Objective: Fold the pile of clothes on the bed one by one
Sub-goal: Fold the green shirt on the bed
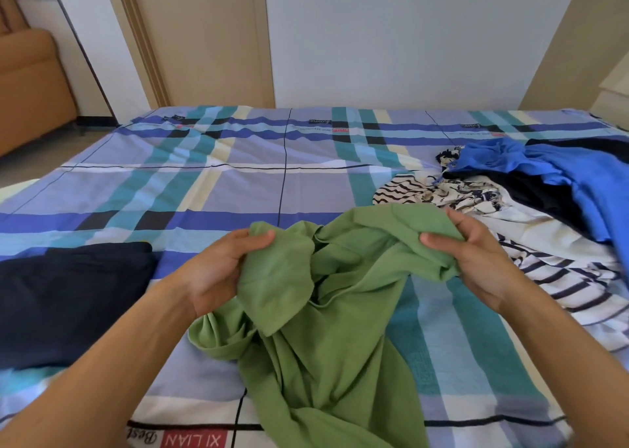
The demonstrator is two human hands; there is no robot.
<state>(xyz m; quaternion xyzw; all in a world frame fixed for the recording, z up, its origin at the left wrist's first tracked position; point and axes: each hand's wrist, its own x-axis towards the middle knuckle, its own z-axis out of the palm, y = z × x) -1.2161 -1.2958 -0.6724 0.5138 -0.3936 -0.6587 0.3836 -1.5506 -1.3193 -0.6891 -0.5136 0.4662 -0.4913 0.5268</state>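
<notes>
Head view, looking down over a bed (238, 182) with a blue, teal and cream plaid sheet.

Green garment (323, 311): at dial centre running down to 6 o'clock. It is crumpled, its upper part lifted off the sheet and its lower part trailing toward the near edge of the bed.

Left grip (218, 270): at 8 o'clock, grasping the garment's upper left portion. The thumb lies on top of the fabric and the fingers are curled under it. A flap of green hangs below this hand.

Right grip (476, 260): at 4 o'clock, pinching the garment's upper right edge, with the thumb in front and the fingers behind the bunched cloth. The two grips are well apart, and slack cloth sags between them.

Pile of clothes (510, 209): at 3 o'clock, unfolded, just beside the right grip. In it:
- a bright blue garment (585, 182) on top at the far side
- a black piece (544, 192) under it
- a cream piece with a dark floral print (469, 192) toward the pile's 9 o'clock edge
- a white garment with dark stripes (561, 277) at the near side, reaching the bed's right edge

Dark navy garment (68, 294): at 8 o'clock near the left edge of the view, lying flat as a neat rectangle, apart from the green one.

Beyond the bed there is an orange armchair (30, 83) at 10 o'clock and a pale wall (391, 39) at 12 o'clock.
</notes>
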